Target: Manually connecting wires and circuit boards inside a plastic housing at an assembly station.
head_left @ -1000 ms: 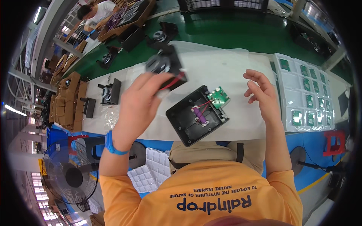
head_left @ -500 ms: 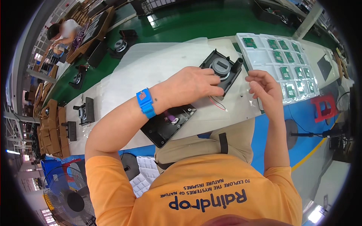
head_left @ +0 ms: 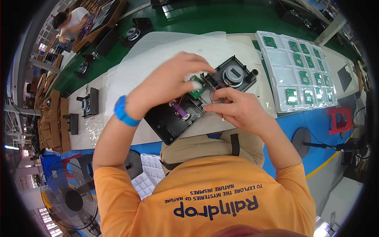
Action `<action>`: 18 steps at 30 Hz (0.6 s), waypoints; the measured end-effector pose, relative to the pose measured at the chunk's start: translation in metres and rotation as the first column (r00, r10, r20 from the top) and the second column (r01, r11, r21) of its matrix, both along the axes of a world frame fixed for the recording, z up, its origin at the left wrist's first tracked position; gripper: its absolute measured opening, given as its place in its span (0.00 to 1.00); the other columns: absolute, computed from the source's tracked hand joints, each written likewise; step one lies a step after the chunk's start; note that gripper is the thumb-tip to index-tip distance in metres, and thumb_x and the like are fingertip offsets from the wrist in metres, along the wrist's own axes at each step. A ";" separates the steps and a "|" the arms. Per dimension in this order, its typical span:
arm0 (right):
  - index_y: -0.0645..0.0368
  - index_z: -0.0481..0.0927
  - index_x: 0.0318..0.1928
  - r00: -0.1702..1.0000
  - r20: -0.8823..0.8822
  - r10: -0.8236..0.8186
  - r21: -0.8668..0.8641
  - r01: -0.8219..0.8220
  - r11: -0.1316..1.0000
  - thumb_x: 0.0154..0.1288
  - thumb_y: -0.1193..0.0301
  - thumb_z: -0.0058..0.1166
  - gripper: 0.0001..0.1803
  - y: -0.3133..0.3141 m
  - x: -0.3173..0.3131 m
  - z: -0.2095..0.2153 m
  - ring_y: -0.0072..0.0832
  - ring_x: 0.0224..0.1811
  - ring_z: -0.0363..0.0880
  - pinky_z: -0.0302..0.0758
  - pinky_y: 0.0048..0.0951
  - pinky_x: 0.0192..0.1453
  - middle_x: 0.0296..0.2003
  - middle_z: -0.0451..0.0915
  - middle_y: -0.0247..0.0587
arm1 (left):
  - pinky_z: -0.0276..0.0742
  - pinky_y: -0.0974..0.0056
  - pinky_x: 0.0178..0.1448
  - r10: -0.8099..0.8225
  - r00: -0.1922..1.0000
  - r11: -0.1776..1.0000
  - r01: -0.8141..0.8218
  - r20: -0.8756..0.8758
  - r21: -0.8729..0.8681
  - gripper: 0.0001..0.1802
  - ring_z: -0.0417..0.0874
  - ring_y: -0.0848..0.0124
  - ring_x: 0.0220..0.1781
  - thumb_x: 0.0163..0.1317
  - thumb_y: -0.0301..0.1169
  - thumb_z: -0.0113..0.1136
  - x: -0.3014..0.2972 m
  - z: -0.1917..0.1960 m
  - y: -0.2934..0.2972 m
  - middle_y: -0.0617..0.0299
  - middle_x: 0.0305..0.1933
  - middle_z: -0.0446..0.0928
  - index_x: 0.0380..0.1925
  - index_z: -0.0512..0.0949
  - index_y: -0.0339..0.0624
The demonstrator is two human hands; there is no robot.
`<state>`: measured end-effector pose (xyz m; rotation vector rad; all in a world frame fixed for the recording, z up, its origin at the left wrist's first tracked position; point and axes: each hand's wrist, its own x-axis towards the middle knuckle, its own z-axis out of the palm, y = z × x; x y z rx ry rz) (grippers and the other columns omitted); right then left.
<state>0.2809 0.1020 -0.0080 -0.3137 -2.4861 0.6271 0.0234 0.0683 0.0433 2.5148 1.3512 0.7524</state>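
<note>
My left hand [head_left: 175,81], smeared by motion, arches over a small green circuit board [head_left: 197,90] with fingers stretched out and thumb apart. Whether the thumb touches the board is hidden. My right hand [head_left: 239,108] pinches thin speaker wires [head_left: 214,94] just right of the board. Beyond it lies a black speaker housing half [head_left: 248,84] holding a round grey speaker [head_left: 233,76]. Nearer me, the other black housing half [head_left: 167,125] lies open, with a purple cylindrical battery [head_left: 180,110] and a red lead in it.
On the right a white compartment tray [head_left: 281,75] holds several green boards. Another speaker part [head_left: 91,107] stands at the table's left, near brown cardboard [head_left: 55,122]. A red stool [head_left: 339,119] and a fan [head_left: 73,199] stand on the floor. Another person [head_left: 73,21] works at the far left.
My left hand has moved left off the speaker. My right hand has come in from the tray side and taken the wires. A green board now shows between the housing halves.
</note>
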 end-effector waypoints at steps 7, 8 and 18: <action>0.50 0.88 0.50 0.978 -0.204 -0.047 -0.310 -0.019 0.951 0.62 0.79 0.65 0.16 0.008 -0.012 -0.016 0.24 0.39 0.86 0.80 0.24 0.37 0.47 0.87 0.37 | 0.80 0.56 0.52 0.623 0.777 0.716 -0.520 0.091 -0.465 0.17 0.84 0.55 0.47 0.65 0.32 0.65 -0.004 0.004 -0.083 0.51 0.42 0.84 0.53 0.82 0.40; 0.55 0.86 0.51 0.970 -0.221 -0.100 -0.441 -0.008 0.898 0.65 0.79 0.64 0.15 0.008 -0.014 -0.012 0.22 0.39 0.86 0.79 0.22 0.37 0.46 0.88 0.40 | 0.80 0.55 0.51 0.629 0.771 0.742 -0.557 0.099 -0.374 0.17 0.83 0.54 0.46 0.66 0.33 0.65 0.006 0.000 -0.087 0.51 0.42 0.84 0.53 0.81 0.37; 0.64 0.83 0.46 0.908 -0.159 -0.387 -0.953 -0.039 0.300 0.71 0.71 0.62 0.09 0.011 -0.019 -0.013 0.13 0.23 0.73 0.62 0.14 0.24 0.35 0.86 0.40 | 0.68 0.52 0.67 0.404 0.792 0.885 -0.466 -0.458 -0.024 0.16 0.84 0.55 0.49 0.61 0.31 0.62 0.016 -0.017 0.000 0.51 0.40 0.86 0.49 0.83 0.40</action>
